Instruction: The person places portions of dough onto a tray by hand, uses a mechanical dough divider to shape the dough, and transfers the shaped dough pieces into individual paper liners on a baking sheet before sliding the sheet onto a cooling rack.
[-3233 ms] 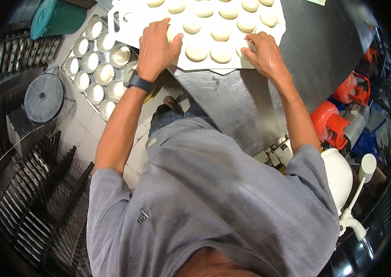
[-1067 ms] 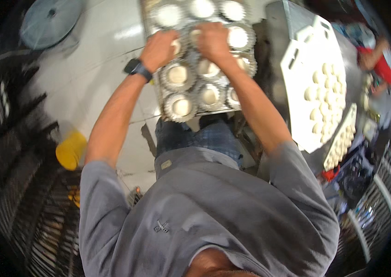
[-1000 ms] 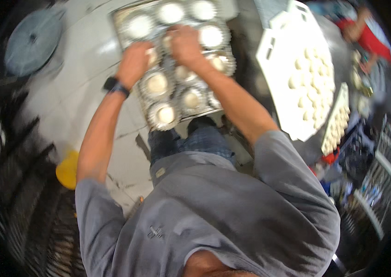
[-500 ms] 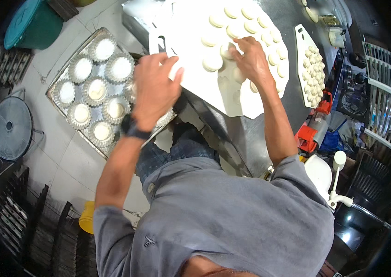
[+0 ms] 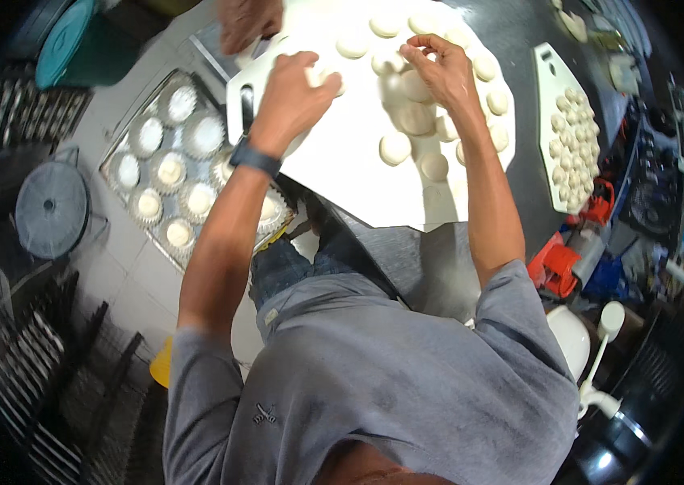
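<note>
On the metal table (image 5: 439,275) lies a white board (image 5: 342,178) bearing dough balls (image 5: 394,149). Left hand (image 5: 297,97): half open around one ball; grip cannot be told. Right hand (image 5: 445,73): fingers bent above others, hold unclear. Leftward: tray (image 5: 174,139) of fluted tins (image 5: 148,136). Beyond: co-worker's hand (image 5: 251,23). Far right: smaller board (image 5: 548,89), small dough pieces (image 5: 575,153).

the bare lower-left stretch of the large white board (image 5: 342,174) leaves room to pass, but dough balls (image 5: 394,149) crowd its right half, and a co-worker's hand (image 5: 250,23) blocks its upper-left edge.
</note>
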A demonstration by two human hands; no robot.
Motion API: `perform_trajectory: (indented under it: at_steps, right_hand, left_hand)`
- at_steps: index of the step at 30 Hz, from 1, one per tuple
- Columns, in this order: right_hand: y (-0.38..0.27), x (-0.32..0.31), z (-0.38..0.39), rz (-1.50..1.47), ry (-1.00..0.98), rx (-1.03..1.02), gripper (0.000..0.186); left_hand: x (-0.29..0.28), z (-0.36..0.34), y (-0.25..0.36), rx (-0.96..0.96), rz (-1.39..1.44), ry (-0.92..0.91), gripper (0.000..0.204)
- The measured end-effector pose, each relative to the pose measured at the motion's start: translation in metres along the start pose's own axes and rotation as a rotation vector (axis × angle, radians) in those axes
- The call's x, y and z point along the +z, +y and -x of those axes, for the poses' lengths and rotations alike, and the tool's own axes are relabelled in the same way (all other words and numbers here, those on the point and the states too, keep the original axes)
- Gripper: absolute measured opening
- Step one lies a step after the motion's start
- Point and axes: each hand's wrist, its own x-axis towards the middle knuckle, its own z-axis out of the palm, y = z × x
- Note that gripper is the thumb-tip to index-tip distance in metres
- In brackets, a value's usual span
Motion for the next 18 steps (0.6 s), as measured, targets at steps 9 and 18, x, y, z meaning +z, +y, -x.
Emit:
perform_trajectory:
  at_steps: [9,18]
  right_hand:
    - [0.006,-0.010,-0.016,0.169,-0.111,-0.178,0.032]
    - [-0.151,0.205,0.111,-0.203,-0.324,-0.444,0.039]
  left_hand:
    - [-0.024,0.017,0.028,0.037,0.110,0.031,0.032]
    - [-0.237,0.139,-0.168,-0.355,-0.187,0.506,0.034]
